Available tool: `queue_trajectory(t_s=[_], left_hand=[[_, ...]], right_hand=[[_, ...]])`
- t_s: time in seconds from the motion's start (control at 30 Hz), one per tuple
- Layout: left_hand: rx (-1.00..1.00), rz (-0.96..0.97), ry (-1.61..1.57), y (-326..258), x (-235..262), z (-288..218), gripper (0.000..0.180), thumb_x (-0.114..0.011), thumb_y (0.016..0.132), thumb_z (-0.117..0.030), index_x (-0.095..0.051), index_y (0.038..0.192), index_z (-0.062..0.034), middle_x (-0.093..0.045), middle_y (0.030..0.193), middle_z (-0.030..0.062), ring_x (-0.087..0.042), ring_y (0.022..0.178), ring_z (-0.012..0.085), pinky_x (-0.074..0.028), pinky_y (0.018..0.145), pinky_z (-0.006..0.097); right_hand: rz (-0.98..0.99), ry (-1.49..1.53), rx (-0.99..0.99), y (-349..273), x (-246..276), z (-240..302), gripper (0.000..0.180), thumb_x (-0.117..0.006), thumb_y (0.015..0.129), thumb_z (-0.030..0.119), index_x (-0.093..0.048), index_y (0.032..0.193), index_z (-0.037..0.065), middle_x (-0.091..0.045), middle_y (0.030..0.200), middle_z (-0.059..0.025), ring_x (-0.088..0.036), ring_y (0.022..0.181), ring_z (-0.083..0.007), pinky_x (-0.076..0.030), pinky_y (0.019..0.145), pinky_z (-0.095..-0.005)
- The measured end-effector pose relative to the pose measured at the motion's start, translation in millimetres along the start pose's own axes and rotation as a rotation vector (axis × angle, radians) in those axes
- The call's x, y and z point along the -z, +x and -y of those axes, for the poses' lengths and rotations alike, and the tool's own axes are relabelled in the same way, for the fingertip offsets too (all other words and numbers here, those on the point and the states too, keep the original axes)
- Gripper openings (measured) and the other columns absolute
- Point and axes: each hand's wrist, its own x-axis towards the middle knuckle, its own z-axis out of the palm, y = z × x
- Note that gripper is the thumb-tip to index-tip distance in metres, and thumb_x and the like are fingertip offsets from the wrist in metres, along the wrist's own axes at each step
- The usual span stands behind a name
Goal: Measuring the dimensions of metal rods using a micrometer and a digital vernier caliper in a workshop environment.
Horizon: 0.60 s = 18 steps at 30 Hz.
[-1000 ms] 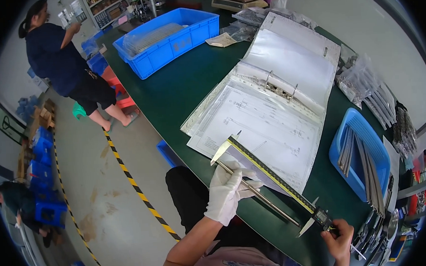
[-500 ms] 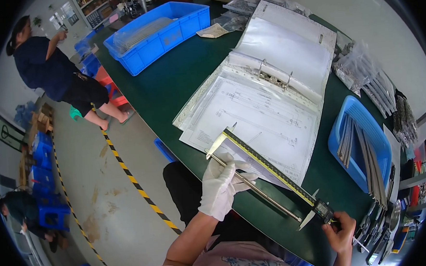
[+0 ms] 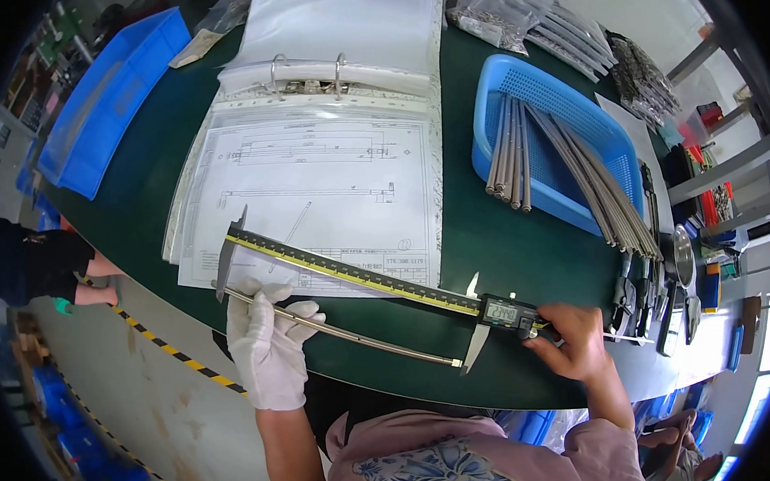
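Note:
My left hand (image 3: 267,355), in a white glove, is closed on a thin metal rod (image 3: 364,338) near the rod's left end. Bare, my right hand (image 3: 575,342) grips a long digital caliper (image 3: 352,275) by its slider, close to the display. The caliper's jaws are spread wide, with the rod lengthwise between them. The left jaw meets the rod's left end by the glove. At the right end a slim gap shows between rod and jaw. Beyond the caliper lies a technical drawing (image 3: 312,170) in an open ring binder (image 3: 352,110).
A light blue basket (image 3: 560,211) with several metal rods (image 3: 586,178) stands right of the binder. Several calipers and tools (image 3: 636,293) lie along the right edge. At the far left is a blue bin (image 3: 116,98); bagged parts (image 3: 499,12) lie at the back.
My view has turned to the right, so the binder and basket appear further left. Rod and caliper are now nearer level, still in my hands. The right jaw stands slightly off the rod's end.

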Motion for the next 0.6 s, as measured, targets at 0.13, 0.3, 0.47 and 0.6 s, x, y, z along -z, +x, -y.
queue_trajectory(t_s=[0.13,0.3,0.47,0.6], left_hand=[[-0.021,-0.018,0.034,-3.6,-2.9,0.7,0.017,-0.037,0.090,-0.012,-0.038,0.105,-0.0051,-0.056,0.087,0.0124,-0.061,0.065,0.0220,-0.055,0.058,0.034],[-0.030,-0.022,0.045,-4.9,-2.4,0.0,0.020,-0.036,0.090,-0.011,-0.037,0.108,-0.0030,-0.056,0.088,0.0132,-0.061,0.066,0.0226,-0.055,0.058,0.035],[-0.040,-0.015,0.034,-4.2,-0.5,0.6,0.023,-0.036,0.089,-0.011,-0.035,0.111,-0.0013,-0.055,0.089,0.0137,-0.061,0.067,0.0232,-0.055,0.059,0.035],[-0.031,-0.016,0.038,-3.3,0.6,1.0,0.024,-0.037,0.089,-0.012,-0.036,0.111,-0.0014,-0.055,0.090,0.0131,-0.060,0.068,0.0231,-0.055,0.059,0.035]], right_hand=[[-0.006,-0.008,-0.003,-3.9,-2.6,-5.1,0.029,-0.070,0.063,0.027,-0.058,0.076,0.004,-0.053,0.057,-0.0064,-0.052,0.044,-0.0214,-0.038,0.041,-0.0295],[-0.013,-0.040,0.009,-2.8,-3.5,-4.4,0.033,-0.071,0.062,0.031,-0.057,0.074,0.004,-0.054,0.057,-0.0073,-0.052,0.045,-0.0243,-0.039,0.041,-0.0313],[-0.014,-0.043,-0.005,-2.1,-5.2,-4.5,0.034,-0.071,0.062,0.033,-0.057,0.073,0.004,-0.054,0.056,-0.0076,-0.053,0.045,-0.0242,-0.039,0.041,-0.0310],[-0.013,-0.049,-0.037,-0.2,-5.4,-2.2,0.034,-0.072,0.060,0.034,-0.056,0.069,0.005,-0.053,0.054,-0.0066,-0.053,0.045,-0.0233,-0.039,0.040,-0.0308]])
